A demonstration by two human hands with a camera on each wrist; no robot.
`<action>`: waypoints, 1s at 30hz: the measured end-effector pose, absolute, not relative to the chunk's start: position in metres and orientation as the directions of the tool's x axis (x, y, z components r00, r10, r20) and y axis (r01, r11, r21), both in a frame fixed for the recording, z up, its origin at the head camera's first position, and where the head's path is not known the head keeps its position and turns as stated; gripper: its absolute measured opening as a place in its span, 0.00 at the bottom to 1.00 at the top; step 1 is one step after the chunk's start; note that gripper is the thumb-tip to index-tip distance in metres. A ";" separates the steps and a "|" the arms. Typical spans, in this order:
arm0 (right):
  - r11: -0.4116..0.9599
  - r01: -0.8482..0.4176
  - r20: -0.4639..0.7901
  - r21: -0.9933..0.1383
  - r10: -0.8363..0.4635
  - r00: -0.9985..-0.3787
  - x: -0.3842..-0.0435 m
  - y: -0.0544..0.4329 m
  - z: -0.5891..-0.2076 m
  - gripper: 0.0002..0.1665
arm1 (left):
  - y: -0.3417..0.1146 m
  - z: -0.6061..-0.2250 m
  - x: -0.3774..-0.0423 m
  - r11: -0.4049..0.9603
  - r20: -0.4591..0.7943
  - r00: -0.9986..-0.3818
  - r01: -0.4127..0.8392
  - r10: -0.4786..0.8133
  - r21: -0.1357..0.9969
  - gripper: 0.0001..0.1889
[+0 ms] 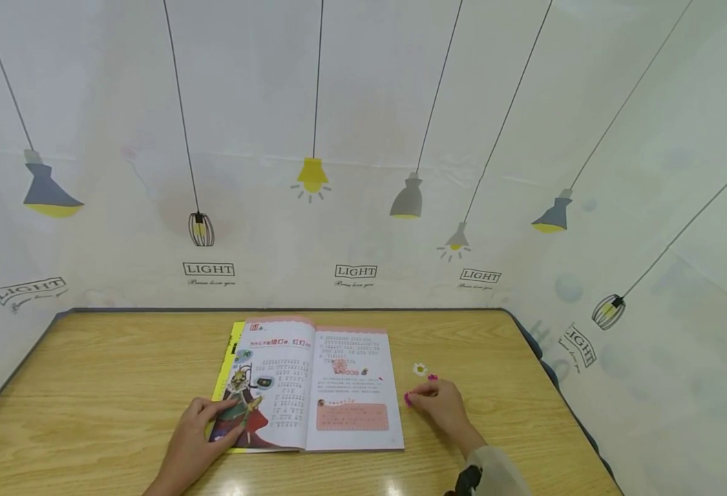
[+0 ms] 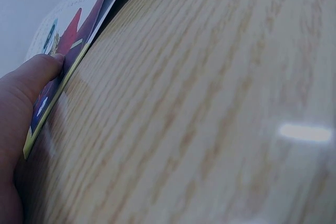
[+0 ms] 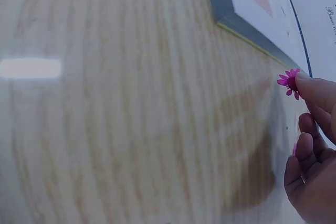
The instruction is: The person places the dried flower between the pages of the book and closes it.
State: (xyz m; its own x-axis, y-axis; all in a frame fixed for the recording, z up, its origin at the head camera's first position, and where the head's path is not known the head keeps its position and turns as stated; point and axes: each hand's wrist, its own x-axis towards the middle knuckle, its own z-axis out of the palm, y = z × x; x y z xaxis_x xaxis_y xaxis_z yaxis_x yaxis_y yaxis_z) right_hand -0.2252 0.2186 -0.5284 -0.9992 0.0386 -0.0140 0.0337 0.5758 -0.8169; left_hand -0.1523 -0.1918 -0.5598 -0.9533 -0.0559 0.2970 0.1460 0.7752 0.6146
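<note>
Small magenta flower with thin petals (image 3: pixel 289 83) pinched just off the book's right edge

The right hand (image 1: pixel 440 404) grips it between thumb and forefinger; the other fingers curl loosely below. The left hand (image 1: pixel 191 437), well apart, holds nothing: thumb and forefinger rest, spread, on the left page. A light pinch should spare the petals, and gentle, flat pressure should steady the paper without creasing it. The right forearm, in a pale sleeve (image 1: pixel 496 472), slants in from lower right; the left from lower left. Between the hands lies an open book with pink-trimmed white pages (image 1: pixel 346 439). Beyond the right hand are a second magenta flower (image 1: pixel 433 377) and a white, yellow-centred daisy (image 1: pixel 420 369), on the wood-grained table (image 1: pixel 122 379).
</note>
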 end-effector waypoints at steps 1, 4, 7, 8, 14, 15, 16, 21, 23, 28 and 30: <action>0.567 0.037 -0.018 -0.823 0.039 -0.999 -0.227 0.217 -0.527 0.07 | -0.192 -0.560 -0.152 0.776 0.298 -0.953 0.147 -0.055 0.614 0.23; 0.555 0.035 -0.020 -0.831 0.033 -0.999 -0.231 0.213 -0.522 0.06 | -0.192 -0.561 -0.152 0.776 0.292 -0.955 0.141 -0.058 0.615 0.22; 0.563 0.020 -0.014 -0.826 0.015 -1.000 -0.234 0.207 -0.516 0.06 | -0.193 -0.561 -0.152 0.772 0.281 -0.958 0.133 -0.061 0.621 0.22; 0.569 0.018 -0.016 -0.822 0.009 -1.000 -0.236 0.205 -0.514 0.05 | -0.193 -0.562 -0.152 0.771 0.277 -0.959 0.129 -0.063 0.623 0.22; 0.598 0.031 -0.039 -0.801 -0.001 -0.999 -0.246 0.191 -0.502 0.06 | -0.193 -0.562 -0.153 0.775 0.272 -0.960 0.124 -0.064 0.620 0.23; 0.601 0.031 -0.040 -0.799 -0.001 -0.999 -0.247 0.189 -0.500 0.06 | -0.193 -0.562 -0.153 0.776 0.275 -0.959 0.126 -0.063 0.618 0.23; 0.602 0.028 -0.040 -0.798 -0.006 -0.999 -0.249 0.186 -0.499 0.07 | -0.193 -0.561 -0.153 0.775 0.278 -0.959 0.127 -0.064 0.618 0.23; 0.604 0.036 -0.058 -0.796 -0.017 -0.998 -0.259 0.171 -0.495 0.07 | -0.193 -0.560 -0.152 0.778 0.297 -0.953 0.139 -0.064 0.613 0.22; 0.603 0.052 -0.078 -0.796 -0.018 -0.997 -0.264 0.165 -0.496 0.08 | -0.193 -0.560 -0.152 0.780 0.300 -0.952 0.140 -0.064 0.611 0.22; 0.590 0.066 -0.110 -0.805 -0.040 -0.993 -0.272 0.153 -0.499 0.08 | -0.192 -0.558 -0.152 0.776 0.287 -0.956 0.133 -0.063 0.616 0.23; 0.584 0.064 -0.116 -0.809 -0.053 -0.992 -0.275 0.149 -0.500 0.08 | -0.191 -0.558 -0.152 0.775 0.284 -0.957 0.132 -0.063 0.618 0.23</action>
